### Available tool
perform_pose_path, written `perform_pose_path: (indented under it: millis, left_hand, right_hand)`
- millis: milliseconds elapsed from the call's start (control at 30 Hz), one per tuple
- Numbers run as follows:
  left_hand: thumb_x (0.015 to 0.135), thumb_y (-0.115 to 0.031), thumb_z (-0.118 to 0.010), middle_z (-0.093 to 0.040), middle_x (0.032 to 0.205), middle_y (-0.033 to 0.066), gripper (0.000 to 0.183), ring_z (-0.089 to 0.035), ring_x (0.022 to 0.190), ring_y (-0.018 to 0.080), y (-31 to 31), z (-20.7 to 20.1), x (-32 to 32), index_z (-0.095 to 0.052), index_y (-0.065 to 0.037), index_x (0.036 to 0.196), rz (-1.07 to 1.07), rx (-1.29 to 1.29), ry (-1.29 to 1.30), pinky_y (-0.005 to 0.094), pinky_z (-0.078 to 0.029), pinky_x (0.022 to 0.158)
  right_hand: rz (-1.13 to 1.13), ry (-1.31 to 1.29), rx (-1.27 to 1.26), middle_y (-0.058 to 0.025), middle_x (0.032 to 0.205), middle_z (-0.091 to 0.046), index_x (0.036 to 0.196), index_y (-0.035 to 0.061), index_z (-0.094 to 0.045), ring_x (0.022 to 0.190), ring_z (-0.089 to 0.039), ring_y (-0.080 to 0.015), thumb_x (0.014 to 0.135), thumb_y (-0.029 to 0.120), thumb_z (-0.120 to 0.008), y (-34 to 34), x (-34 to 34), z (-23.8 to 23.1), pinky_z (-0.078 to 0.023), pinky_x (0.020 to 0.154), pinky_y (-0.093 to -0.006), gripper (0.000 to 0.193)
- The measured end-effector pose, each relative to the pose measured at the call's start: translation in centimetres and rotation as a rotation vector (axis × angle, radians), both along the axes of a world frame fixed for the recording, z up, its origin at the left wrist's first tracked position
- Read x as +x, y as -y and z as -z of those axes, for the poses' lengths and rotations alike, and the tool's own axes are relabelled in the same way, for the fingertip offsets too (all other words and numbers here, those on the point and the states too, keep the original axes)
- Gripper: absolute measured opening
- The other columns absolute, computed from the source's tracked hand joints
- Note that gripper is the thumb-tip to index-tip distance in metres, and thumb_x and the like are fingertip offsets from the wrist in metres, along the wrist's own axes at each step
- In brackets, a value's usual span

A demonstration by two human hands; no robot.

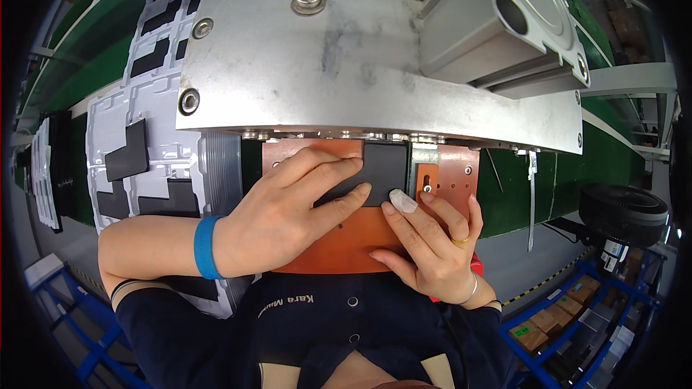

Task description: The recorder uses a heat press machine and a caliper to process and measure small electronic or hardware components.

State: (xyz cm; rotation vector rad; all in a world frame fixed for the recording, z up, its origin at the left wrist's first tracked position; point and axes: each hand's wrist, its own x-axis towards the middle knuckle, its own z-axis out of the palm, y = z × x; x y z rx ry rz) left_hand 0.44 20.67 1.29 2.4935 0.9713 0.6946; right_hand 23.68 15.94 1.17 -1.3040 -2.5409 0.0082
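A flat black plate [386, 173], seemingly L-shaped like those in the trays, lies on an orange fixture [346, 252] below a metal machine head. My left hand [292, 194] rests over its left part, thumb and fingers apart with their tips on the black surface. This hand hides some of the plate's outline. At the plate's lower right corner is my right hand [436, 248], fingers stretched out and thumb spread over the orange surface. A white wrap [402, 202] covers one of its fingertips, which touches or nearly touches the plate's edge.
The thick metal machine head [274, 57] overhangs the fixture's far side, carrying a cylinder block [497, 36]. White trays [162, 112] with several black plates stand at left. A black round device [623, 209] is at right, above blue racks [569, 367] holding boxes.
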Motion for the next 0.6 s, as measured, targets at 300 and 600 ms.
perform_pose_path:
  millis: [300, 600]
  left_hand:
    - [0.066, -0.005, -0.07, -0.057, 0.114, 0.0139, 0.038, -0.052, 0.098, 0.0276, -0.03, -0.11, -0.05, -0.069, -0.004, 0.104, 0.004, -0.001, -0.008, 0.0363, -0.045, 0.088]
    - [0.069, -0.005, -0.07, -0.057, 0.112, 0.015, 0.035, -0.053, 0.097, 0.0285, -0.09, 0.15, -0.09, -0.068, -0.003, 0.104, 0.013, 0.018, -0.001, 0.0377, -0.046, 0.089]
  right_hand:
    - [-0.005, -0.006, -0.006, 0.0024, 0.117, -0.06, 0.113, 0.015, -0.066, 0.11, -0.048, -0.0165, 0.076, 0.048, -0.067, 0.02, -0.04, 0.03, -0.017, 0.108, -0.0471, 0.05]
    - [-0.009, -0.021, 0.011, 0.0012, 0.118, -0.06, 0.114, 0.0136, -0.066, 0.11, -0.049, -0.0172, 0.076, 0.046, -0.068, -0.05, -0.02, 0.04, -0.02, 0.108, -0.047, 0.05]
